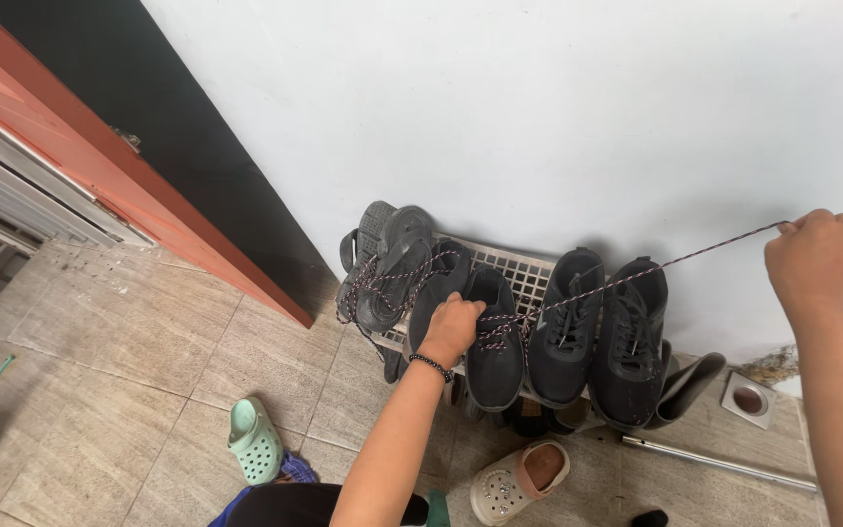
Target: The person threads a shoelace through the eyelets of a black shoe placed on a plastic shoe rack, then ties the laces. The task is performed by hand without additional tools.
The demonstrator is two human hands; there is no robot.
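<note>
Speckled shoelace (636, 276) stretched taut over the shoe rack (519, 268), its far end pinched in the closed right hand (820, 256) beyond the rack's right edge, left hand (453, 327) clenched on a black sneaker (495, 342) mid-rack, black shoes alongside, mint clog (254, 441) on the tiled floor (119, 361)

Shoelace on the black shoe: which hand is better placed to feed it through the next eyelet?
Left, probably. The left hand rests on the black shoe at the lacing, while the right hand is raised far off, pulling the shoelace taut.
</note>
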